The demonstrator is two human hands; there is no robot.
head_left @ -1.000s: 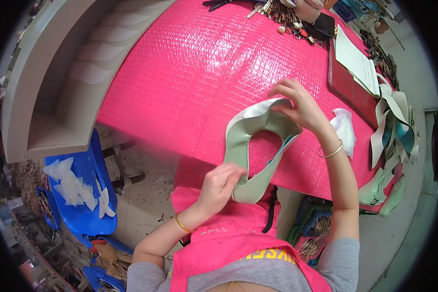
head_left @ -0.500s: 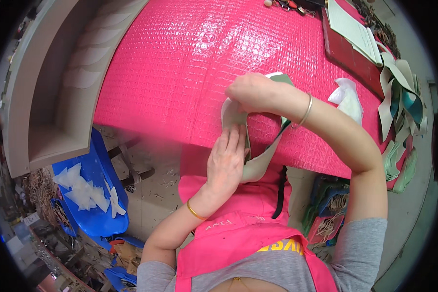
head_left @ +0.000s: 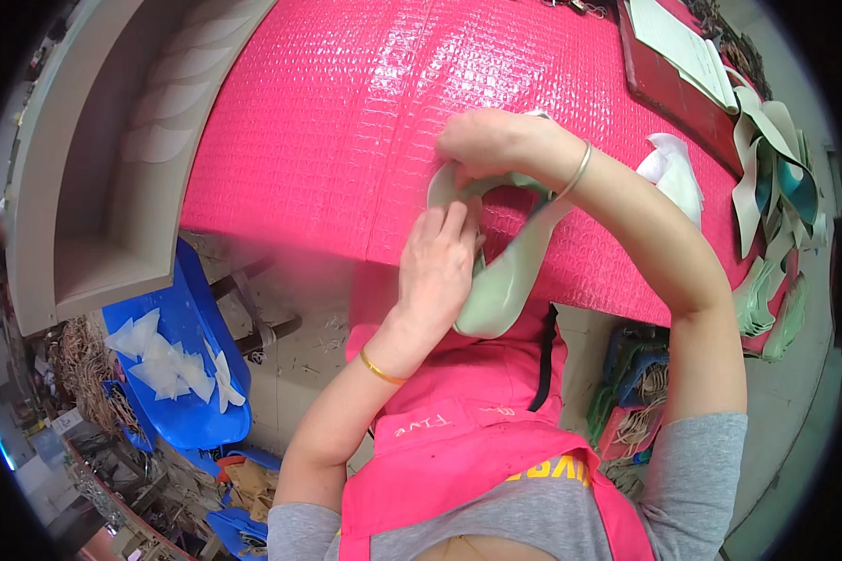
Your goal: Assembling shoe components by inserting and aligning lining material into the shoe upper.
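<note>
A pale green, glossy piece like a shoe upper curves in a loop at the near edge of the pink-covered table. Its near end hangs over the edge, against my pink apron. My left hand grips the left side of the loop, fingers bent over its rim. Beyond it, my right hand is curled round the far part of the piece, its fingertips mostly hidden. Right of my right forearm lie thin white pieces.
A grey shelf box with white shapes stands left, above a blue chair holding white scraps. At right are an open notebook, hanging curved pieces and stacked green pieces. Coloured crates stand below the table.
The loop has turned, so its near end now shows a broad glossy green face. My left fingers have gone from lying flat along it to bending over its rim. The view has shifted slightly.
</note>
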